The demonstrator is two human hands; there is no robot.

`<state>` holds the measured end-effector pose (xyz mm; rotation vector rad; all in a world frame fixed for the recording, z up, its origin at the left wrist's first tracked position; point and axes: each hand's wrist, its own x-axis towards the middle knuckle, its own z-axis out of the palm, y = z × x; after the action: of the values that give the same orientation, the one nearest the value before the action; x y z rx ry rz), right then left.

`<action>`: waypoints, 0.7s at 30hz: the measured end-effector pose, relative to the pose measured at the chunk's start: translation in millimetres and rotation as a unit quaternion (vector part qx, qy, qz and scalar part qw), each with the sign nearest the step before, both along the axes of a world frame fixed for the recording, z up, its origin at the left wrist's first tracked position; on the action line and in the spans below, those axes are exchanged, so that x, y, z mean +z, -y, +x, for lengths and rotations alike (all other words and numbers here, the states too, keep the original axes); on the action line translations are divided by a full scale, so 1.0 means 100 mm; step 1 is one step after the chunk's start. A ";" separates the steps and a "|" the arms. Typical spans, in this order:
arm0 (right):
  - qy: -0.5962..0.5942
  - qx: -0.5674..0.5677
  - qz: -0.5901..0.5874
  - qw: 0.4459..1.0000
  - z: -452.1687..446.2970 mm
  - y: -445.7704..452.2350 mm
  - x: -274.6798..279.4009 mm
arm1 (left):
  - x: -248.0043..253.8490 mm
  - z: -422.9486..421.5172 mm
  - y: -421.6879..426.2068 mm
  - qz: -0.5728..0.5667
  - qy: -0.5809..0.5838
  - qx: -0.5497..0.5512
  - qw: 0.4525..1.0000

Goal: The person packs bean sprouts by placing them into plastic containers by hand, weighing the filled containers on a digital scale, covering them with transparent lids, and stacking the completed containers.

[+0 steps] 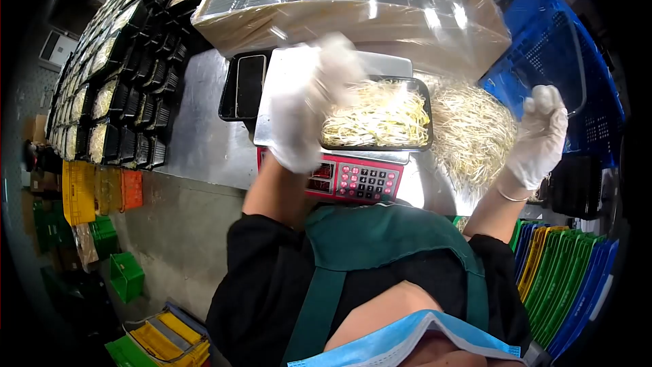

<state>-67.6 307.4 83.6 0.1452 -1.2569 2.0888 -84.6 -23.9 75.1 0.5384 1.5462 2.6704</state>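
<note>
My left hand, in a white glove, is smeared by motion over the scale's metal plate, beside the left end of a black tray heaped with bean sprouts. How its fingers lie cannot be made out. Off to the right, my gloved right hand is raised with its fingers closed at the lower edge of a clear plastic lid. A loose pile of bean sprouts lies between the tray and that hand. The scale's red keypad panel faces me.
Black trays of sprouts are stacked high on the left. Behind the scale stands a cardboard box of clear lids. A phone lies in a black tray left of the scale. A blue crate stands back right; folded crates are below.
</note>
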 end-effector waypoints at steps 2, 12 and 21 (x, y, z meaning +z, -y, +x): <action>0.010 0.021 0.047 0.999 0.00 -0.14 0.04 | 0.03 -0.59 0.33 0.038 0.006 0.124 0.992; 0.125 0.170 0.134 0.968 0.08 0.72 -0.03 | 0.29 -0.21 0.19 -0.293 -0.103 0.046 0.949; 0.166 0.075 0.194 0.964 -0.05 0.84 -0.43 | -0.20 0.21 0.10 -0.251 -0.032 0.111 0.961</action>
<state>-72.5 223.2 40.3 0.0672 -1.9085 2.0236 -63.5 -34.2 55.1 0.4475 2.3163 2.2592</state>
